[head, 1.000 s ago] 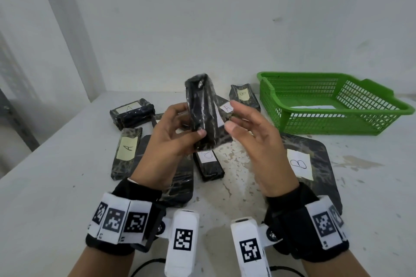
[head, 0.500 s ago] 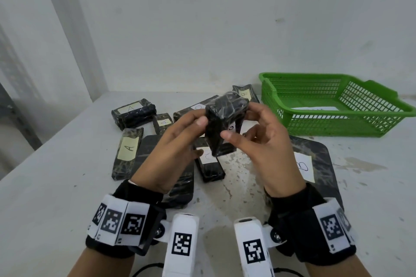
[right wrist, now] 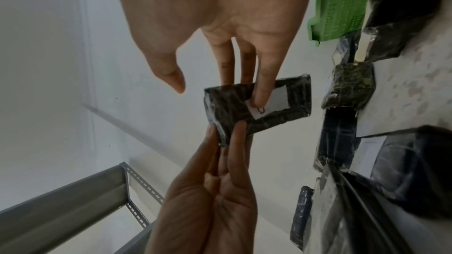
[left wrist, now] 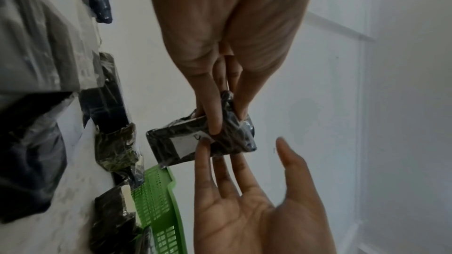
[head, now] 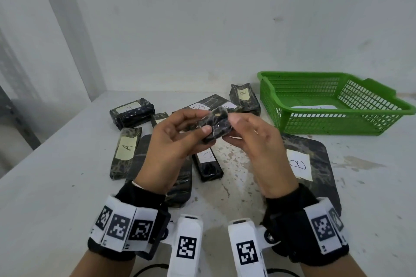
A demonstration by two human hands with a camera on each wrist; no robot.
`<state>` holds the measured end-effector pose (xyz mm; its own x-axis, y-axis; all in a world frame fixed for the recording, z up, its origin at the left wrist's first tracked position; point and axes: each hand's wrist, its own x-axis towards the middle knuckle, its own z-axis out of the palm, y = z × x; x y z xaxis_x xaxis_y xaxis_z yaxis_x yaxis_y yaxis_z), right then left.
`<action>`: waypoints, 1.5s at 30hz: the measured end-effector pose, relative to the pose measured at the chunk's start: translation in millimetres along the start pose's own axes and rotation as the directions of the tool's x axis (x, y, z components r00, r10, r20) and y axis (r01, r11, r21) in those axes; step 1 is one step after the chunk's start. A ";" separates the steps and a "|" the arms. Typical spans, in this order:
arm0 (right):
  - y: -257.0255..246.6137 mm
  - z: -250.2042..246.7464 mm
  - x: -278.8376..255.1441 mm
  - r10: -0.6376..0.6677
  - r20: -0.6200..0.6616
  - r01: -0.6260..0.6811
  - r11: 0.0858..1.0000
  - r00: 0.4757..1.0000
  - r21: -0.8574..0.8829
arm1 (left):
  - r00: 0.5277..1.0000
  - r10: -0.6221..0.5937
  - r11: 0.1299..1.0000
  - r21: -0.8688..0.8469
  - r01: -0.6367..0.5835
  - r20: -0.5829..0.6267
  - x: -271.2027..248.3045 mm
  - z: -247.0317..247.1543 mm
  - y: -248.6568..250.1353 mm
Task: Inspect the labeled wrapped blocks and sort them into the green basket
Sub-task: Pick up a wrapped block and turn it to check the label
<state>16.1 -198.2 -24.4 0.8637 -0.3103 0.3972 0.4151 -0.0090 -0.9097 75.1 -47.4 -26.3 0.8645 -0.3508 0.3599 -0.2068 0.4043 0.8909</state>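
I hold a small dark wrapped block in the air above the table, between both hands. My left hand pinches one end of it between thumb and fingers. The straight fingers of my right hand lie against its labelled face, with the thumb apart from it in the right wrist view. The white label faces away from the head camera, and fingertips partly hide its letter. The green basket stands at the back right and holds a white paper.
Several wrapped blocks lie under and behind my hands: two marked A, one marked B by the basket, and one below my hands. A large flat pack marked B lies right. A wall closes the table's back.
The block stood upright in my left hand. It has since tipped over and come lower between both hands, and my right fingers have moved onto its labelled face.
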 end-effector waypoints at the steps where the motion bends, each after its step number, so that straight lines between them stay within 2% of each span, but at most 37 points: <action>1: 0.9 1.4 -1.1 -0.031 -0.025 0.030 0.999 0.999 -0.044 | 1.000 0.009 1.000 0.024 -0.008 -0.004 -0.4 0.6 0.1; 4: 6.1 3.2 -1.8 -0.134 -0.083 0.123 0.984 0.988 -0.128 | 1.000 0.020 0.997 0.075 -0.020 -0.005 -1.9 3.6 0.2; 7: 9.0 -0.7 -0.4 -0.175 -0.095 0.160 0.976 0.980 -0.147 | 1.000 0.022 0.997 0.071 -0.022 0.009 -3.1 5.9 -0.3; 10: 7.6 -2.6 0.8 -0.144 -0.091 0.133 0.984 0.985 -0.117 | 0.999 0.042 0.997 0.065 -0.043 0.008 -4.6 7.9 0.0; 15: 6.1 1.6 -0.5 -0.074 -0.063 0.066 0.990 0.995 -0.123 | 0.996 0.079 0.984 0.161 -0.072 -0.035 -4.3 8.0 -3.4; 19: 7.7 -1.1 0.8 -0.141 -0.115 0.120 0.977 0.983 -0.176 | 0.999 0.050 0.988 0.144 -0.050 0.006 -5.6 8.4 -4.1; 23: 9.0 -3.8 2.1 -0.172 -0.105 0.146 0.965 0.980 -0.220 | 0.999 0.049 0.989 0.139 -0.051 0.016 -5.7 10.3 -4.5; 29: 6.9 -0.9 0.6 -0.117 -0.077 0.103 0.980 0.990 -0.171 | 0.998 0.051 0.987 0.152 -0.055 0.033 -4.8 7.4 -2.9; 37: 11.6 -4.2 0.4 -0.177 -0.074 0.157 0.963 0.981 -0.221 | 0.996 0.062 0.976 0.204 -0.074 0.063 -7.4 9.7 -1.1; 42: 8.3 -1.3 -0.3 -0.133 -0.065 0.119 0.977 0.989 -0.179 | 0.997 0.031 0.988 0.150 -0.041 0.068 -6.4 8.1 -1.8; 45: 9.2 -2.4 1.3 -0.168 -0.050 0.156 0.970 0.985 -0.188 | 0.997 0.017 0.991 0.128 -0.027 0.074 -6.4 6.5 -0.2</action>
<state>20.3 -201.0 -32.6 0.7666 -0.3513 0.5376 0.4831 -0.2360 -0.8431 66.6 -50.8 -27.1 0.8245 -0.4052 0.3949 -0.2871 0.3018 0.9091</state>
